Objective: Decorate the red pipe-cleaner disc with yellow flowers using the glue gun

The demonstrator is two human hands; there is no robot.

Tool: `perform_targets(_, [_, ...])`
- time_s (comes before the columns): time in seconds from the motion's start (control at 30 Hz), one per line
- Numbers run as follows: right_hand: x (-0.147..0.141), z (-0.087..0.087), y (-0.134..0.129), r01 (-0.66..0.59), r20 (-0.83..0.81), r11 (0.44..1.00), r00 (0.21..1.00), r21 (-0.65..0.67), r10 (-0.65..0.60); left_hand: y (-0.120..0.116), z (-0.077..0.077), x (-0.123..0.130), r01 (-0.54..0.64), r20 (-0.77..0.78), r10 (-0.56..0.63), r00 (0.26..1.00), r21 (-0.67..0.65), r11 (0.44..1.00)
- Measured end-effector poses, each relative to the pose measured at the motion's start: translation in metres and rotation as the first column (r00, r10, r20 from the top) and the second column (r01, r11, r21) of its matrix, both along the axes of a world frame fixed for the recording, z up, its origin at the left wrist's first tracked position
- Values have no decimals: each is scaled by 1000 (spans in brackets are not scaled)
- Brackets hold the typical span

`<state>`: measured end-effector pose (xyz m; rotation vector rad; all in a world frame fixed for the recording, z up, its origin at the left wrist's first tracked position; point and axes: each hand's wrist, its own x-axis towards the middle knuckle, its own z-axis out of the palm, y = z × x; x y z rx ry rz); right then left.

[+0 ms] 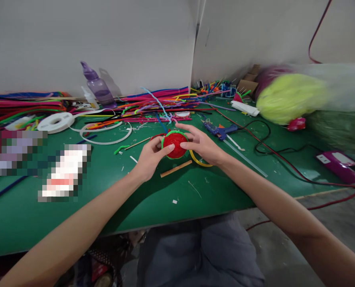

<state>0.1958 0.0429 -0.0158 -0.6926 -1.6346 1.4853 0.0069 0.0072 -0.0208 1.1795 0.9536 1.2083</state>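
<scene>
A round red fuzzy disc [175,146] with a bright green edge is held above the green table [153,203]. My left hand [150,157] grips its left side, the thumb lying on the red face. From the right, my right hand [202,144] holds it too, thumb on the face and index finger stretched past the top edge. Just below the disc lies a short tan stick [176,169]. A yellow ring [202,162] shows partly under my right hand. What is behind the disc is hidden.
Colourful pipe cleaners [153,104] lie along the back, near a purple bottle [99,88]. A white tape roll [56,122] sits left. Right of the hands are a blue glue gun [221,130] with its cord, a purple power strip [342,165] and plastic-wrapped bundles [291,97].
</scene>
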Motion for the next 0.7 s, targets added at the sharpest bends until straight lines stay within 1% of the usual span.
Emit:
perform_targets(0.17, [-4,-2,-3,22,3,999,1000,28,-22,-1,0,0,3,-12,-3,1000,33,999])
perform_targets(0.3, [-5,-3,-4,-20,-25,1000,999,5,20,-1,-1,-2,16,-32,-14,999,77,997])
perform_targets(0.4, [-5,-2,-4,-46,-34,999,998,3,46,-2,-1,-2,18,-33,-15,999,85,996])
perform_targets(0.53, [-3,-2,-1,-31,25,997,999,72,29,-2,1,-1,24,-4,-24,1000,54,998])
perform_targets(0.6, [1,0,2,30,81,991,996,132,-41,0,3,-2,29,47,-31,998,36,999])
perform_targets(0.63, [3,1,4,93,104,980,988,177,-113,2,3,-3,21,81,-23,996,21,1000])
perform_targets(0.67, [6,4,5,174,115,956,972,237,-205,4,3,-4,6,121,-6,993,-3,1000])
perform_targets(0.7, [8,7,6,265,109,912,944,314,-312,6,3,-6,-14,164,20,986,-38,999])
